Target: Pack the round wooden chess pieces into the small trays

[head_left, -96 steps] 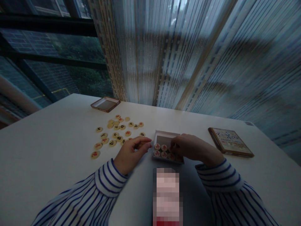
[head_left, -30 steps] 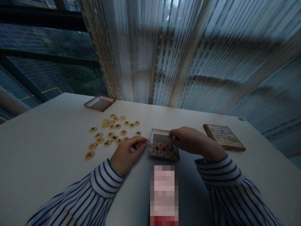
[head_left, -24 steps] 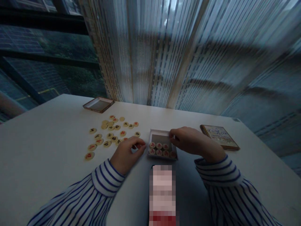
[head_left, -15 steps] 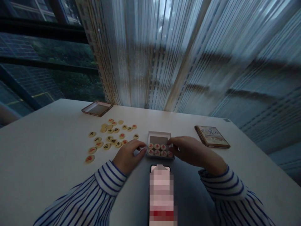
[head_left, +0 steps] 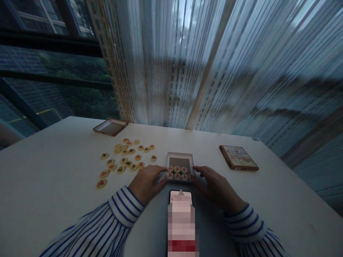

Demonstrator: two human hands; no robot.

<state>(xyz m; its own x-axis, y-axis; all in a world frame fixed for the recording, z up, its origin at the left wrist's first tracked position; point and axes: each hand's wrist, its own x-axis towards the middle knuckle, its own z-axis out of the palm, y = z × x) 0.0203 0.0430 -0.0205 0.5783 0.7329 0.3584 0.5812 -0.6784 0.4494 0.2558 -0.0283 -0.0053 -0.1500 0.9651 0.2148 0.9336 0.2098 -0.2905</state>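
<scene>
A small shallow box (head_left: 179,155) with pale walls sits on the table before me. Two rows of Chinese chess pieces (head_left: 177,172) with red characters lie in its near half; the dark floor shows behind them. My left hand (head_left: 146,182) holds the box's left wall between thumb and fingers. At the opposite wall, my right hand (head_left: 215,185) grips with its fingertips, its thumb low by the near right corner, where a piece is partly hidden. Loose Chinese chess pieces (head_left: 124,160), with red or black characters and a few blank faces, lie scattered left of the box, some behind my left hand.
A phone (head_left: 181,194) lies just in front of the box, its screen blurred out. An open box lid or tray (head_left: 110,127) rests at the far left. On the right is a closed flat box (head_left: 238,157) with a printed cover. A string curtain (head_left: 166,71) hangs behind the white table (head_left: 53,167).
My right hand has moved from over the pieces inside the box to its right wall. My left hand stays at the left wall. The view has shifted slightly.
</scene>
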